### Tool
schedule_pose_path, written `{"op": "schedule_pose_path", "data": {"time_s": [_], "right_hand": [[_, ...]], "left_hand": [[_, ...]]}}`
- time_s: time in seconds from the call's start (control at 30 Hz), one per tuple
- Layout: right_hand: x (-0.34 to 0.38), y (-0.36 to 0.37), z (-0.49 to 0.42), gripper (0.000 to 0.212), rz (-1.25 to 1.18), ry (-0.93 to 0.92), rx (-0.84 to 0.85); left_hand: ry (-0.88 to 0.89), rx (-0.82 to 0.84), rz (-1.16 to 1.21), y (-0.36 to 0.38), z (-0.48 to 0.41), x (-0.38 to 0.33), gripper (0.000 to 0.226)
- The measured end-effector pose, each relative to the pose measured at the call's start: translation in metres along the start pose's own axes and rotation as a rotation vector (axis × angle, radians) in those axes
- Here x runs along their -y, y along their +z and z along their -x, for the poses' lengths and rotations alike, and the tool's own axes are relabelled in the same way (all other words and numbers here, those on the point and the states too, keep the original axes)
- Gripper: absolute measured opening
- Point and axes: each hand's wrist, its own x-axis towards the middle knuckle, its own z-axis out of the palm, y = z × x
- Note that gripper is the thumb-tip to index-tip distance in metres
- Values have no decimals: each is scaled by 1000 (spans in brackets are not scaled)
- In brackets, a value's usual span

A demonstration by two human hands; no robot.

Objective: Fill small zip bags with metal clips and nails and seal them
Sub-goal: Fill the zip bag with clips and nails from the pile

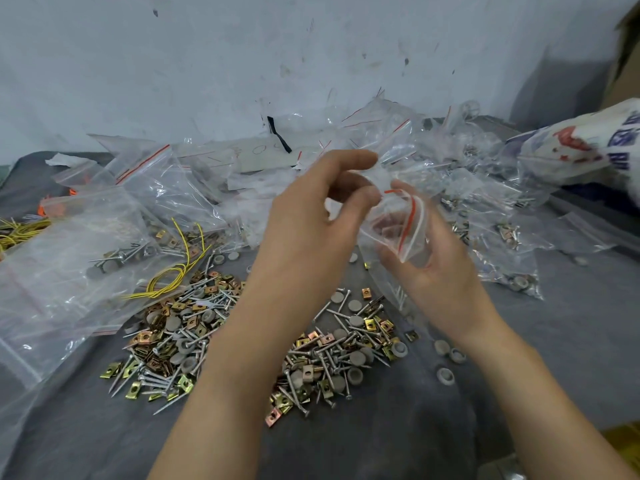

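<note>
Midair, zip bag [405,221] between hands [311,233] [443,275]

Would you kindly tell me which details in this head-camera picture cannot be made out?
- Head view: whether the small zip bag is sealed; the left hand, the right hand and crumpled plastic hide part of its strip.
- Head view: how many pieces are inside that bag; glare blurs them.
- Head view: the lettering on the printed sack; the right edge cuts it off.
- Head view: the writing on the paper note; clear bags cover it.
</note>
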Motion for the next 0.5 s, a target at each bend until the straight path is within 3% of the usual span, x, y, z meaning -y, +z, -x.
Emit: {"op": "schedule_pose_path", "data": {"time_s": [0.2, 0.4, 0.5], "right_hand": [[1, -2, -2, 60, -48, -18, -8], [-1, -8, -1, 55, -25, -7, -58], [-3, -15, -1, 55, -29, 15, -91]], "left_hand": [[16, 99, -101, 20, -2, -5, 26], [8, -110, -24, 13, -6, 18, 17], [-192, 93, -246, 17, 0, 50, 19]]}}
